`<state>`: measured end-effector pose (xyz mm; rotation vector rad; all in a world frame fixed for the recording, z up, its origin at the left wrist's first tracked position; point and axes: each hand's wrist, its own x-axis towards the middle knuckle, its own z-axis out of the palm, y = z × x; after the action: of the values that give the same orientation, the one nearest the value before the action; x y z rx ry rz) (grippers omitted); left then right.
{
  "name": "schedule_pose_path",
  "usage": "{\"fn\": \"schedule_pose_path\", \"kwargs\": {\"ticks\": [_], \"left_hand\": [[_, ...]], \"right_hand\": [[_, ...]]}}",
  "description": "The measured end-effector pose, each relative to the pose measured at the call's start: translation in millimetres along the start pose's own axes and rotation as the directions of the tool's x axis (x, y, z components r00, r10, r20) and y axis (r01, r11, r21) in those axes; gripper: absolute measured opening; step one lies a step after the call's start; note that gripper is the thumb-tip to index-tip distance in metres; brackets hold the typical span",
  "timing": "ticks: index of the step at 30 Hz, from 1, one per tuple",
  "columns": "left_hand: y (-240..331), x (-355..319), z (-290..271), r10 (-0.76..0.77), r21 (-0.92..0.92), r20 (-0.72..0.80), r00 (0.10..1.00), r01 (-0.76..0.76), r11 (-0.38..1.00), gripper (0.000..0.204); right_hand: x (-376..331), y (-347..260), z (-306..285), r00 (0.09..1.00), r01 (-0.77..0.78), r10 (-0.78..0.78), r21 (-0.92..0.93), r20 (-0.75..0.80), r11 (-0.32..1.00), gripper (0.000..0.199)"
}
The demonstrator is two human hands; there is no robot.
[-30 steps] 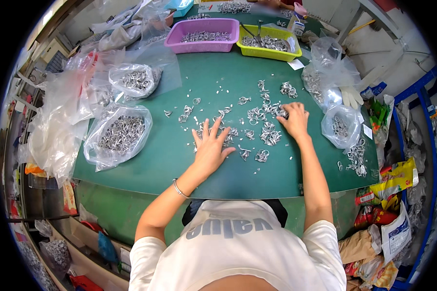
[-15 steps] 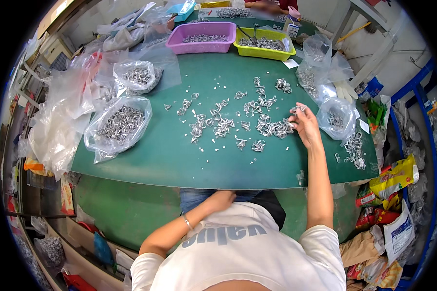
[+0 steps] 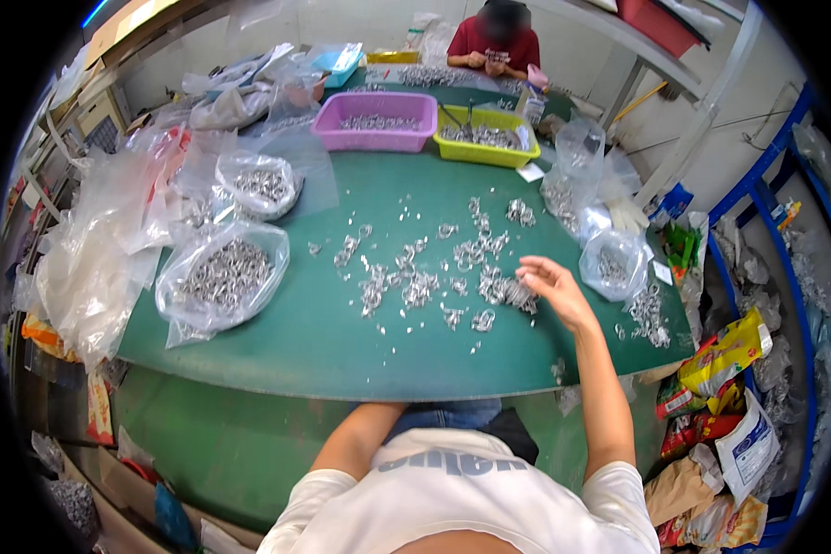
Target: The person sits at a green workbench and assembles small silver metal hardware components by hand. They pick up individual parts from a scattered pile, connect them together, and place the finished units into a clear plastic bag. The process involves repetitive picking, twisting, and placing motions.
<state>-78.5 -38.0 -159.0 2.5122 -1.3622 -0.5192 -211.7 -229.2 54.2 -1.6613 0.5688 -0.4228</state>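
Observation:
My right hand (image 3: 560,294) reaches over the right part of the green table (image 3: 415,360), its fingers stretched out and slightly apart. Its fingertips are just beside a cluster of small silver metal rings (image 3: 506,290); I see nothing held in it. More loose metal rings (image 3: 418,289) lie in small heaps across the middle of the table, with tiny white bits among them. My left forearm (image 3: 365,434) comes up toward the near table edge, and the left hand is hidden beneath that edge.
Clear plastic bags of metal pieces (image 3: 226,277) stand on the left, another bag (image 3: 614,266) on the right. A purple basin (image 3: 374,138) and a yellow basin (image 3: 485,152), both holding metal pieces, sit farther back. Across the table sits a person in red (image 3: 494,46).
My right hand has opened from its pinch on a small metal piece. My left hand has slid from my lap to under the table edge. The view has tilted up, showing more of the other person.

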Motion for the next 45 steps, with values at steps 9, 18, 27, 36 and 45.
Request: {"fn": "schedule_pose_path", "kwargs": {"ticks": [9,18,27,36,45], "left_hand": [[-4,9,3,0.0,-0.017,0.028,1.0,0.0,1.0,0.035],[-2,25,-5,0.005,-0.028,0.042,0.999,-0.004,1.0,0.035],[5,37,-10,0.022,-0.048,0.052,0.998,-0.019,0.999,0.034],[2,42,-11,0.016,-0.056,0.048,0.999,-0.013,0.998,0.034],[3,46,-10,0.022,-0.037,0.037,0.999,-0.021,0.999,0.034]], "right_hand": [[115,53,-37,0.925,0.002,-0.212,-0.556,-0.314,0.831,0.06],[160,43,-27,0.987,-0.078,-0.084,-0.87,-0.135,0.487,0.045],[202,35,20,0.938,0.234,-0.327,-0.908,0.117,0.346,0.042],[184,40,4,0.993,0.099,-0.112,-0.222,-0.044,0.97,0.017],[68,26,-6,0.949,-0.287,0.047,0.798,0.311,0.53,0.038]]}}
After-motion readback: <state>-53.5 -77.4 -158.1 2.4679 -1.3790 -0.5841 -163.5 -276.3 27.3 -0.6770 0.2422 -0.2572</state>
